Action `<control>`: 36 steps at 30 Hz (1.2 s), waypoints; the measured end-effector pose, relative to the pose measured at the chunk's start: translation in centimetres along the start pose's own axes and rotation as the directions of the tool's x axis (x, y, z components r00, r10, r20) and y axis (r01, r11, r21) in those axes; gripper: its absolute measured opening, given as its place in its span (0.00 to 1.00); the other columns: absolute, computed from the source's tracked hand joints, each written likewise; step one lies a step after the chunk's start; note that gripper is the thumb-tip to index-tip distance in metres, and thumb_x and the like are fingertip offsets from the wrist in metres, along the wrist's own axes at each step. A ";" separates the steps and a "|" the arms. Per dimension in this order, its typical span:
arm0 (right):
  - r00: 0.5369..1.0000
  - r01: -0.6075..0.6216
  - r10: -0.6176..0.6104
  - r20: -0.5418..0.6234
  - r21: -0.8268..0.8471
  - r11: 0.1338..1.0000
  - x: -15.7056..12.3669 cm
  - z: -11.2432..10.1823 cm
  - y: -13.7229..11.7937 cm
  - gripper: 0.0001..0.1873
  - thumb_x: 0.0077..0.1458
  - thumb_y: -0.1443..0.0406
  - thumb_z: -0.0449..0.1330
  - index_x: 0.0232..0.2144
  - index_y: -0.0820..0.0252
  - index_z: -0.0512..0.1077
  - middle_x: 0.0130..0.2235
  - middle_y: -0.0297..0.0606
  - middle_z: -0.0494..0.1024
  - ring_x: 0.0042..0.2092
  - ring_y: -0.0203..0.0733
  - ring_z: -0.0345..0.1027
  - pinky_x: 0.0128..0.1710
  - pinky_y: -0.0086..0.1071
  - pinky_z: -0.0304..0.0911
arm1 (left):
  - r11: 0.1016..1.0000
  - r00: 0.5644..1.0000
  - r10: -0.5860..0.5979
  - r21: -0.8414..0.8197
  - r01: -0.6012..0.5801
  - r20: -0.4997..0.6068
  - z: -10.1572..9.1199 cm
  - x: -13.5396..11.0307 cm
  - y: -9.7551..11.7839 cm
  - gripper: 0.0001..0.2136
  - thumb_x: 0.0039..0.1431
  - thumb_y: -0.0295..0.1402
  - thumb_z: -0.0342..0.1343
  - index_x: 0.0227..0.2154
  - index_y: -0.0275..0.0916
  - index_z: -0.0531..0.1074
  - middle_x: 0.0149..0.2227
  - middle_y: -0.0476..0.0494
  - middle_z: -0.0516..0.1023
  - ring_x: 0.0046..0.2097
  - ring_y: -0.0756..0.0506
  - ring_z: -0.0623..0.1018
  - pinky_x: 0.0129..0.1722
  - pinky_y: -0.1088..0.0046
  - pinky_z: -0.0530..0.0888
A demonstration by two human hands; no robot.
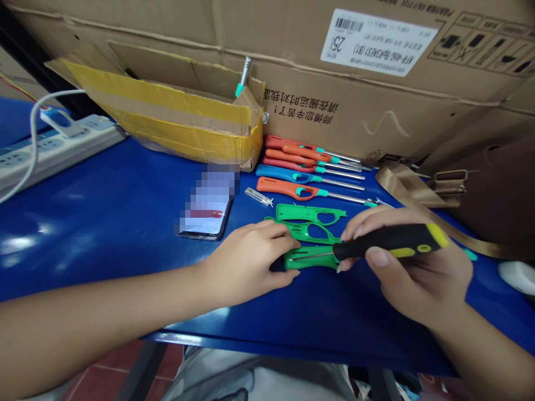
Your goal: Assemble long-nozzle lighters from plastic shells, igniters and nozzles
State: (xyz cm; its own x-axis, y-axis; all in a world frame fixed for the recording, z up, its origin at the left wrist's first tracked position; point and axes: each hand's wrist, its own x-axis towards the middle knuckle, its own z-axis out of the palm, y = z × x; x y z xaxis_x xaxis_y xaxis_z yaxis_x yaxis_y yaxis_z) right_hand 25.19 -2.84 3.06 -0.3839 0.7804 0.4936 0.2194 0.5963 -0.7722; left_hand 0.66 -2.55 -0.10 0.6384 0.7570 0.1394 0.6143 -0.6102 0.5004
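Note:
A black and yellow screwdriver is gripped in my right hand, its thin shaft pointing left. The tip rests on or just above a green lighter casing on the blue table. With thumb and fingers around the casing's left end, my left hand steadies it on the table. Behind it lie a green casing half with its inner side up and another green casing half. A small clear part, perhaps a fuel tank, lies beyond my left fingers.
Several long-necked lighters lie in a row behind the green pieces. A yellow-taped cardboard box stands at the back left, near a phone and a power strip. Brown tape and a white object are at right.

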 end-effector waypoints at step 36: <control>0.898 0.412 -0.439 0.035 -0.416 0.811 2.9 0.5 -0.1 0.32 0.58 0.66 0.66 0.64 0.53 0.67 0.52 0.41 0.83 0.44 0.52 0.81 0.43 0.43 0.78 | 1.000 1.000 0.009 -0.023 -0.008 0.014 0.1 -0.1 -0.2 0.14 0.63 0.38 0.62 0.49 0.38 0.77 0.45 0.44 0.78 0.48 0.40 0.79 0.47 0.63 0.77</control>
State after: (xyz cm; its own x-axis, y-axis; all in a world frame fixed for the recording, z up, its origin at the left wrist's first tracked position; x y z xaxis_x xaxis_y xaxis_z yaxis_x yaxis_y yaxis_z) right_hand 23.59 -0.73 4.32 -0.4720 0.4327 0.7681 0.3925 0.8833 -0.2565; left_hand 0.51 -2.49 -0.31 0.6500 0.7484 0.1319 0.5980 -0.6108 0.5189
